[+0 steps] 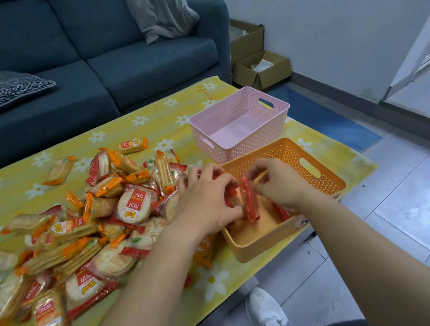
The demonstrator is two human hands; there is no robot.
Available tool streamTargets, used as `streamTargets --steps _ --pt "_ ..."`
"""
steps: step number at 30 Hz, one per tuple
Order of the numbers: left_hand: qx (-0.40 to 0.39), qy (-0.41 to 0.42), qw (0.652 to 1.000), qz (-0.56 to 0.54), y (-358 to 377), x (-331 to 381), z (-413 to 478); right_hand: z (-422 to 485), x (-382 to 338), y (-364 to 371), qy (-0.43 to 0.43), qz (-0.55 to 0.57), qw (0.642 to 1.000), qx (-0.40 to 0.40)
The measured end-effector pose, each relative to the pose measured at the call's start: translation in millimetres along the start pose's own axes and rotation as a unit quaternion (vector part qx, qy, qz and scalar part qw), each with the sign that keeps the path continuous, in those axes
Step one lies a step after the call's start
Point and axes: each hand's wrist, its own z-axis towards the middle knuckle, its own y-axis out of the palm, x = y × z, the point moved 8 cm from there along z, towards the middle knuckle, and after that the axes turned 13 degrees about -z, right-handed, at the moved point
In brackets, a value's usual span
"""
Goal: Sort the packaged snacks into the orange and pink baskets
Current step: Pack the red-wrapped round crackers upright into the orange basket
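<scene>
Left hand (207,203) and right hand (277,185) each pinch red packs (248,199) over the orange basket (327,184); best set them snug against a wall

Snack pile (83,229) runs off the left edge, can't count it. Left hand (207,198) covers most of the red packets (248,201) in its grip, and they're blurred, so number's unclear.

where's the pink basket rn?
Head view, right of centre: the pink basket sits on the yellow cloth, just behind the orange basket, right of the snack pile.
</scene>
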Motion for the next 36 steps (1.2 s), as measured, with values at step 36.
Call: streamTargets --steps 36 --pt "0.056 -0.019 0.998 0.027 7 8 2 -2 26 4 0.110 -0.006 0.992 -0.062"
